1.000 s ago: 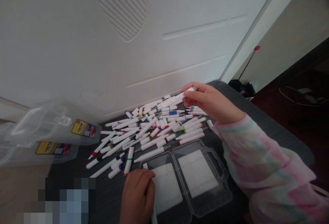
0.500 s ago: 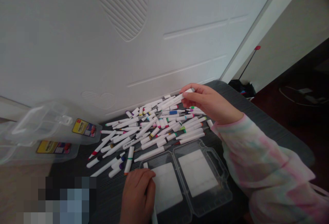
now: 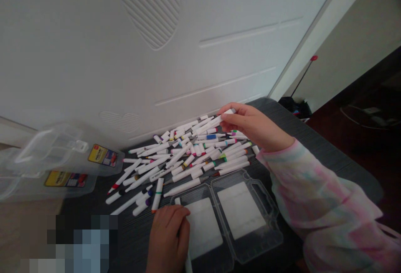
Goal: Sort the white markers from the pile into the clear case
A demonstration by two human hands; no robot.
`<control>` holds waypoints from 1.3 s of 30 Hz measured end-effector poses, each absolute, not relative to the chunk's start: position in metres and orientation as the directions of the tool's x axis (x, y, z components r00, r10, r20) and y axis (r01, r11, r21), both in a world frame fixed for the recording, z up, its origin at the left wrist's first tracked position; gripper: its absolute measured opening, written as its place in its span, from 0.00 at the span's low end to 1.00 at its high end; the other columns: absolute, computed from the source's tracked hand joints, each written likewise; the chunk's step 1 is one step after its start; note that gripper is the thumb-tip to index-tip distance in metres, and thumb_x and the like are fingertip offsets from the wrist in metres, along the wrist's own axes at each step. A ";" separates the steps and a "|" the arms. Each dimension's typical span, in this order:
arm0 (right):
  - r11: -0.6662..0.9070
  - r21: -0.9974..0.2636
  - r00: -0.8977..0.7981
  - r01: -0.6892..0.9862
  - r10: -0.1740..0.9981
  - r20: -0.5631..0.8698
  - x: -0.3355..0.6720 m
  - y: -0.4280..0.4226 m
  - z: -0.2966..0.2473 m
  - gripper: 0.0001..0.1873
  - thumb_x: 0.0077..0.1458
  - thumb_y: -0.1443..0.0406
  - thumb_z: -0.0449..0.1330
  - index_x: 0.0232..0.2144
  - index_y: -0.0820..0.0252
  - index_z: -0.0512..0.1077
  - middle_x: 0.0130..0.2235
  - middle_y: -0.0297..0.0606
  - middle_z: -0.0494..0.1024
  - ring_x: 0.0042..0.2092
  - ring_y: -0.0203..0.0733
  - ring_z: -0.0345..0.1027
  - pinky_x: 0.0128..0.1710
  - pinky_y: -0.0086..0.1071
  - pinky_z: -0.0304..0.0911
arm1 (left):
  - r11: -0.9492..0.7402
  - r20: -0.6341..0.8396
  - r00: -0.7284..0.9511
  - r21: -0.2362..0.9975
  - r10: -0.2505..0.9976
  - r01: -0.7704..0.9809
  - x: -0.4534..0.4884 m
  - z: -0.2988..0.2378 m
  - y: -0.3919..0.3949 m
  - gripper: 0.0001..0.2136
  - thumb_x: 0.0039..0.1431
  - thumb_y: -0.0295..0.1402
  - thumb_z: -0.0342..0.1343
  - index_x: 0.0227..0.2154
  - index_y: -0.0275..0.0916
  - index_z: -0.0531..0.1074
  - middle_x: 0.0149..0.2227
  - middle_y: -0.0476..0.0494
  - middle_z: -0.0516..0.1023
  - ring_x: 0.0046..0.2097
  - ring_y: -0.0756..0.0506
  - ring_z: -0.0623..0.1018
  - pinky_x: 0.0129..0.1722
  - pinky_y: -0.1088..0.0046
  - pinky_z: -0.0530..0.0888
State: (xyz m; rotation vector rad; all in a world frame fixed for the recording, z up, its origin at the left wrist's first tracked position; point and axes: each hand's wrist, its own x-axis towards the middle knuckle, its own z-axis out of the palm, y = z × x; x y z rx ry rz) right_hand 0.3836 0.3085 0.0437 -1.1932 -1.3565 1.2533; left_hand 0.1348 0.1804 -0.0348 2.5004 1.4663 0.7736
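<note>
My right hand (image 3: pixel 242 122) is closed in a pinch on a white marker (image 3: pixel 228 112) at the back right of the pile. Below and left of it, loose white markers (image 3: pixel 184 156) with coloured ends lie heaped on the dark table. My left hand (image 3: pixel 169 233) is closed at the front, its fingers curled round a slim white marker (image 3: pixel 178 201) that shows above and below them. Beside this hand lies an open clear plastic case (image 3: pixel 232 250), its two halves spread flat, a white panel in each. The left hand's fingertips are partly hidden.
Clear plastic boxes (image 3: pixel 108 174) with yellow labels stand at the left. A white panel (image 3: pixel 175 76) with raised hearts rises behind the pile. The table's rounded edge (image 3: pixel 357 168) is at the right, with dark items (image 3: pixel 294 105) beyond it.
My right hand has shifted very slightly left with the marker still in its fingers. My left hand and the case have stayed where they were.
</note>
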 end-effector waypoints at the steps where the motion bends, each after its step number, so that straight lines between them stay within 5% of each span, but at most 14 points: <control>1: 0.019 -0.997 -0.123 0.074 0.992 0.009 0.384 0.309 0.043 0.09 0.46 0.60 0.56 0.30 0.59 0.69 0.26 0.31 0.70 0.29 0.32 0.64 0.31 0.28 0.57 | -0.513 0.355 0.393 0.366 0.848 0.776 0.135 -0.035 0.180 0.07 0.51 0.24 0.46 0.27 0.40 0.68 0.27 0.47 0.74 0.31 0.47 0.73 0.32 0.70 0.67; 39: 0.005 -0.997 -0.131 0.081 0.991 -0.005 0.382 0.309 0.040 0.09 0.46 0.60 0.56 0.30 0.59 0.69 0.25 0.32 0.70 0.28 0.32 0.62 0.30 0.27 0.57 | -0.506 0.357 0.382 0.379 0.852 0.775 0.139 -0.029 0.179 0.08 0.51 0.23 0.45 0.26 0.39 0.68 0.26 0.47 0.73 0.30 0.48 0.72 0.33 0.70 0.67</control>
